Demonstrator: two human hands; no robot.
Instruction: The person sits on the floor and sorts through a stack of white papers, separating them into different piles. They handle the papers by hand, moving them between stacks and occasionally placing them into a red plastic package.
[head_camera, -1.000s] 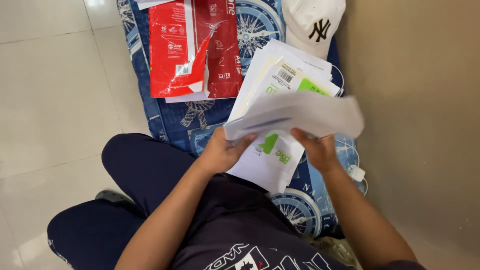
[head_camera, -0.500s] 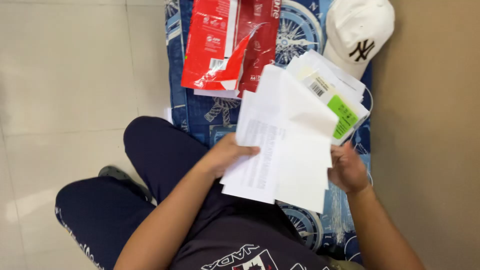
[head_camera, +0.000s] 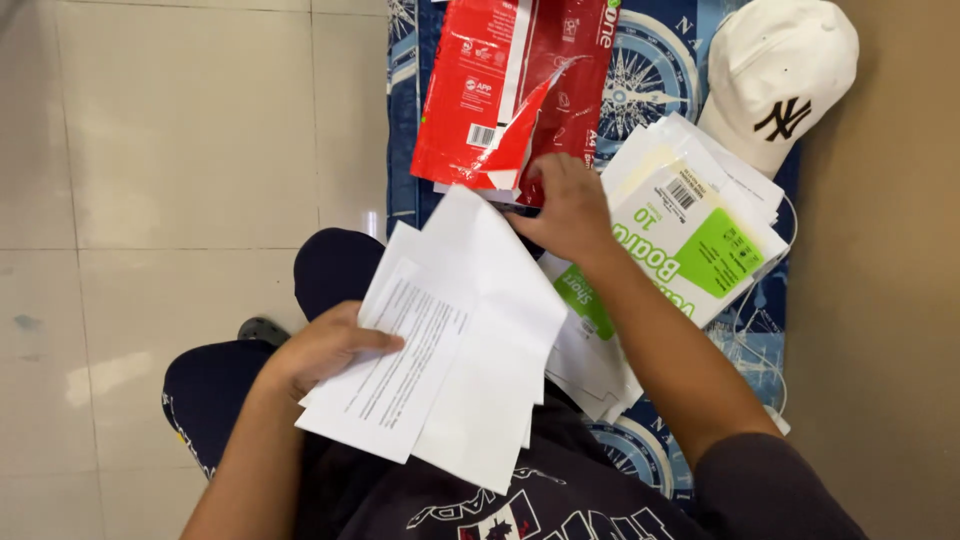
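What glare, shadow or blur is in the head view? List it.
Head view: soft glare patches on the floor tiles; red paper wrapper shiny; faint shadow under the white sheets in the left hand; right hand sharp, no motion blur.

Sheaf of white printed paper sheets (head_camera: 440, 350): on the lap, under the left hand (head_camera: 325, 350), which rests on its left edge. Torn red paper-ream wrapper (head_camera: 510, 90): ahead of the sheaf, on the blue compass-patterned cloth (head_camera: 640, 100); the right hand (head_camera: 570, 210) lies at its near edge. Stack of white and green-labelled paper packets (head_camera: 690, 240): right of the sheaf, on the same cloth. White baseball cap (head_camera: 775, 75): beyond the stack, right of the wrapper. Pale tiled floor (head_camera: 180, 150): left of the cloth.
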